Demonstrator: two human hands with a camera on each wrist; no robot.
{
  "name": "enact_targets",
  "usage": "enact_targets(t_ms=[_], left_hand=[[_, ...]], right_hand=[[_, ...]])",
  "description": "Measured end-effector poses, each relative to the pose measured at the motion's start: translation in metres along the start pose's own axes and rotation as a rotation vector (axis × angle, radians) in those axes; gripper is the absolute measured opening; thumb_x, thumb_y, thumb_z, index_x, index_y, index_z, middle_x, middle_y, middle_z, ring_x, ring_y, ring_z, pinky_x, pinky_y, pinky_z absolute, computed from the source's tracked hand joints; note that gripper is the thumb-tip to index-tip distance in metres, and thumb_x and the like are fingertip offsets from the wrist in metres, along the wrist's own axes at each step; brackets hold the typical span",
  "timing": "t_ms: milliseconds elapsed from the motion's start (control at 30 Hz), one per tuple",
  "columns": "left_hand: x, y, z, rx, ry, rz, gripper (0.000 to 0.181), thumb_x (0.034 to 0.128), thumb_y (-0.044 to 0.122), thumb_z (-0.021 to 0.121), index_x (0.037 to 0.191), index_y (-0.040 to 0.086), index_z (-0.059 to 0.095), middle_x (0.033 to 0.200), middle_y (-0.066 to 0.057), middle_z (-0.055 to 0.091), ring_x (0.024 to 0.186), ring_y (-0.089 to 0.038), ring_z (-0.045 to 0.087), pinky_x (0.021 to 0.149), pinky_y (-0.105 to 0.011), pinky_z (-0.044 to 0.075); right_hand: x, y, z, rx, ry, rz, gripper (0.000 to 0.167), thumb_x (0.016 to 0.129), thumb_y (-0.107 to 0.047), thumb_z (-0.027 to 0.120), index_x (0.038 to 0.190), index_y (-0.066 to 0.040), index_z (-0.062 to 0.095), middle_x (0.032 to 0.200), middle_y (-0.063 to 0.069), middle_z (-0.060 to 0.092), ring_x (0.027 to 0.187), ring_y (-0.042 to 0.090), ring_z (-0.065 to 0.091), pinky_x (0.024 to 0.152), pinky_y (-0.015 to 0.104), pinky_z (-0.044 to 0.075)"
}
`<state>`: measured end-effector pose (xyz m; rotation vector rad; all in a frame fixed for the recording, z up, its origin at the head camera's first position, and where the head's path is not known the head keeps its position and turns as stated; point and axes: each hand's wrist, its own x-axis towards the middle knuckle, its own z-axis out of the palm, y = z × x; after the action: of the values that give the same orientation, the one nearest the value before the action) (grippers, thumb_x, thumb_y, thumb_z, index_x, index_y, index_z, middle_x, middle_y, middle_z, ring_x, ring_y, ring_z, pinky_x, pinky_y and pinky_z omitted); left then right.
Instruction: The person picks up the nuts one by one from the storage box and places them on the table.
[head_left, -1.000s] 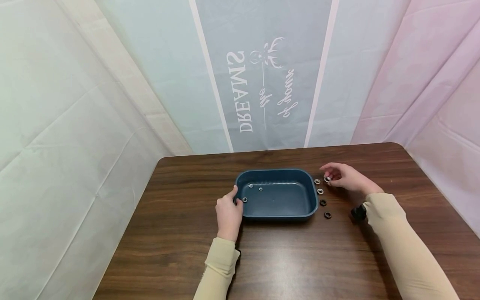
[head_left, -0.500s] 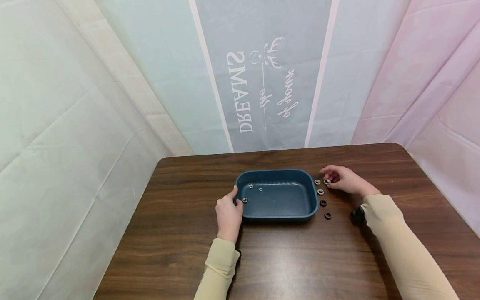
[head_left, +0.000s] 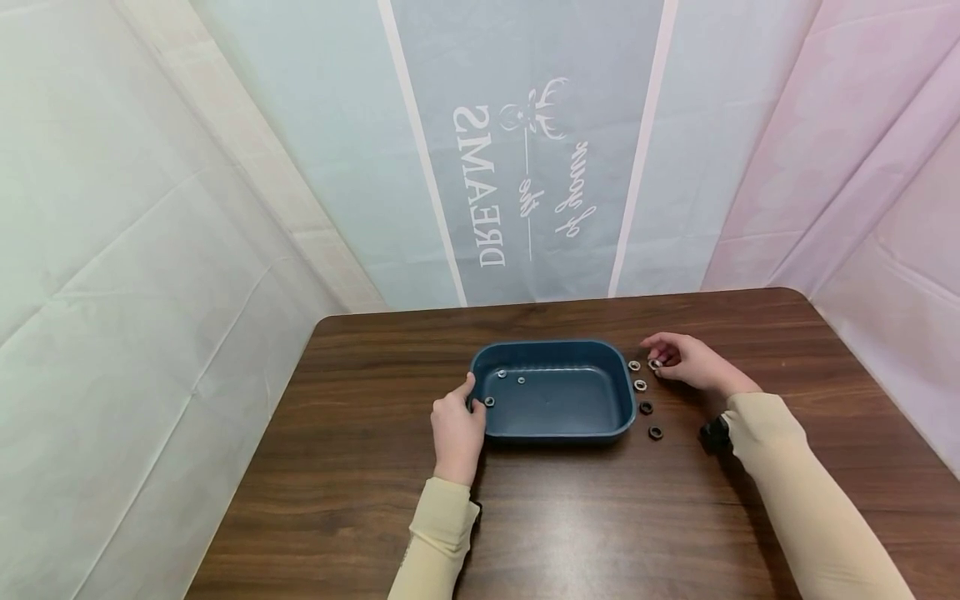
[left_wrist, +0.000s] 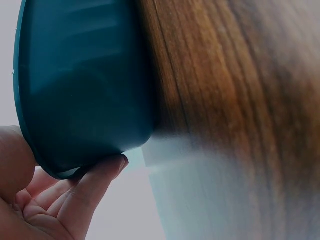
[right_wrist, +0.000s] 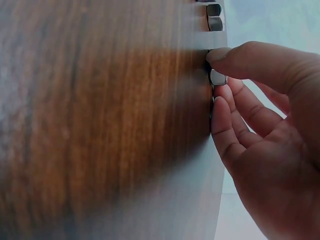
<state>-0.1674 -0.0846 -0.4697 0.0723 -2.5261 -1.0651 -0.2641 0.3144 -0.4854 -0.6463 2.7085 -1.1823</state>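
A dark blue rectangular tray stands on the wooden table. My left hand grips its left end, thumb over the rim and fingers against the outside wall. Three small metal nuts lie inside, one nut close to my left thumb. Past the tray's right end, my right hand pinches a silver nut between thumb and fingers, at the tabletop. Beside it runs a rough row: a silver nut, another silver nut, a black nut and a second black nut.
The brown wooden table extends around the tray on all sides. Behind its far edge hangs a printed cloth, and pale cloth walls stand left and right. A black wrist strap piece shows under my right cuff.
My right hand has come down slightly toward the table with the silver nut between its fingers. The left hand and the tray stay where they were.
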Motion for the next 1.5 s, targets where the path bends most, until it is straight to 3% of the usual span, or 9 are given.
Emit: enact_targets(t_ms=[167, 433, 633, 967, 1333, 1500], left_hand=[[0.0, -0.001, 0.0, 0.018, -0.002, -0.008, 0.044, 0.0836, -0.004, 0.064, 0.126, 0.007, 0.063, 0.082, -0.019, 0.068, 0.034, -0.007, 0.02, 0.037, -0.023, 0.026], [0.0, 0.001, -0.001, 0.013, 0.006, -0.002, 0.043, 0.0826, -0.005, 0.065, 0.124, 0.006, 0.064, 0.106, -0.02, 0.068, 0.035, -0.007, 0.022, 0.038, -0.024, 0.027], [0.0, 0.001, 0.0, 0.004, 0.002, -0.006, 0.043, 0.0827, -0.005, 0.065, 0.124, 0.006, 0.064, 0.104, -0.02, 0.068, 0.035, -0.007, 0.022, 0.038, -0.024, 0.027], [-0.001, 0.001, 0.0, 0.011, 0.003, 0.001, 0.043, 0.0834, -0.004, 0.065, 0.125, 0.006, 0.064, 0.095, -0.02, 0.069, 0.034, -0.007, 0.019, 0.038, -0.023, 0.026], [-0.001, 0.001, 0.0, 0.003, 0.01, 0.007, 0.042, 0.0825, -0.005, 0.065, 0.124, 0.005, 0.065, 0.108, -0.019, 0.068, 0.035, -0.007, 0.022, 0.038, -0.024, 0.027], [-0.001, 0.0, 0.0, 0.004, 0.009, 0.007, 0.043, 0.0827, -0.005, 0.065, 0.124, 0.005, 0.064, 0.105, -0.019, 0.068, 0.035, -0.007, 0.021, 0.038, -0.023, 0.026]], right_hand=[[0.002, -0.002, 0.002, 0.014, 0.009, 0.012, 0.041, 0.083, 0.008, 0.066, 0.123, 0.004, 0.056, 0.097, 0.014, 0.058, 0.085, 0.023, 0.054, 0.07, 0.026, 0.05], [0.001, -0.001, 0.001, 0.008, 0.005, 0.018, 0.041, 0.083, 0.009, 0.065, 0.123, 0.004, 0.056, 0.099, 0.014, 0.058, 0.088, 0.025, 0.056, 0.074, 0.026, 0.05], [-0.004, -0.007, -0.003, -0.004, 0.015, -0.004, 0.044, 0.082, 0.011, 0.065, 0.125, 0.003, 0.055, 0.105, 0.017, 0.059, 0.094, 0.029, 0.057, 0.076, 0.03, 0.051], [-0.002, -0.036, -0.011, -0.016, 0.048, -0.06, 0.049, 0.085, 0.008, 0.064, 0.131, 0.0, 0.05, 0.118, 0.022, 0.058, 0.108, 0.037, 0.054, 0.088, 0.051, 0.044], [0.005, -0.067, -0.015, -0.051, 0.013, -0.147, 0.049, 0.086, 0.004, 0.065, 0.131, -0.008, 0.052, 0.124, 0.015, 0.057, 0.114, 0.036, 0.053, 0.091, 0.048, 0.043], [0.008, -0.082, -0.016, -0.072, 0.006, -0.186, 0.049, 0.086, 0.001, 0.067, 0.131, -0.01, 0.052, 0.127, 0.014, 0.057, 0.114, 0.031, 0.054, 0.091, 0.045, 0.044]])
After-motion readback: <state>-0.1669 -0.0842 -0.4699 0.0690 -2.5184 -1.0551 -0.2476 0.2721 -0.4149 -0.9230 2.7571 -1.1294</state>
